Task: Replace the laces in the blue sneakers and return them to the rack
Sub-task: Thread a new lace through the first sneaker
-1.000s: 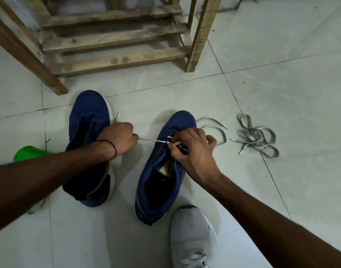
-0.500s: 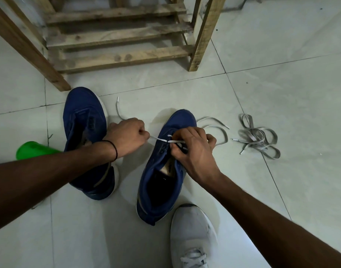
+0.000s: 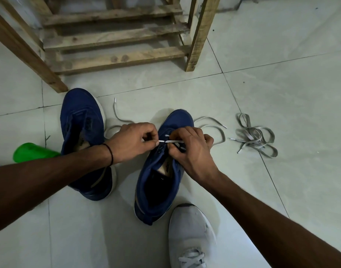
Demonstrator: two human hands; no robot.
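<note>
Two blue sneakers stand on the tiled floor: one on the left without a lace, one in the middle under both hands. A grey lace runs through the middle sneaker's front eyelets, its ends trailing left and right on the floor. My left hand pinches the lace just left of the eyelets. My right hand pinches the white lace tip over the tongue. A second grey lace lies bunched on the floor to the right.
A bare wooden rack stands at the back, a little beyond the sneakers. A green object lies at the left behind my forearm. My foot in a grey shoe rests just in front of the middle sneaker.
My left hand has moved right, from beside the left sneaker to the middle sneaker, and the stretch of lace between the hands has shortened. More slack lace lies on the floor behind it.
</note>
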